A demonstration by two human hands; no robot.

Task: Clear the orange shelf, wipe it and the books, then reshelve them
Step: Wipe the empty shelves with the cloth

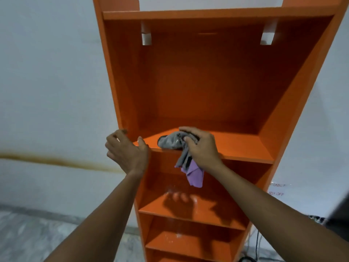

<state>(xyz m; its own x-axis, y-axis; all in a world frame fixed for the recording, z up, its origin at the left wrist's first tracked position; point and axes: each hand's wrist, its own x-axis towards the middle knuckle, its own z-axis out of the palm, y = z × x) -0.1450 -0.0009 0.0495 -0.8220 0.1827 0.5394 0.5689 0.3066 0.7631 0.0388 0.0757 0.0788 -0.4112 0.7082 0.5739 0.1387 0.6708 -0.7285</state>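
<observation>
Directly ahead: from my remote seat I see the orange shelf (198, 82) standing against a white wall (47, 72) and filling the middle of the view from top to bottom.
Top compartment: tall and deep, with a glossy back panel. Two pale rectangular patches (146, 37) sit high on that panel, one near each side.
Wiped board: the floor of that compartment (236, 146). It is smooth orange and catches the light along its front edge.
Cloth: a grey and purple cloth (170, 141) is bunched on the board near its front edge. The purple tail hangs over the edge, in front of the compartment below.
Right grip: the right grip (202, 146) is closed around the cloth from above. Its fingers are curled over the grey bunch and press it onto the board.
Left grip: the left grip (126, 148) holds the front left corner of the orange shelf. The thumb lies on the board's front edge and the fingers are curled round the outer face of the side panel. It is blurred, so I cannot tell how hard it presses.
Lower boards: the next board down (188, 207) is shiny. It mirrors the fingers and carries pale specks, and more boards are stacked under it.
Wall mark: a brown-yellow streak (56, 159) runs across the wall left of the shelf.
Floor: grey and mottled (37, 239), meeting the wall at lower left.
Right side: a printed paper notice (276, 190) is on the wall, its text too blurred for me to read in full. Black cables (257, 242) are near the floor, and a dark blurred shape (340, 214) is at the frame edge.
</observation>
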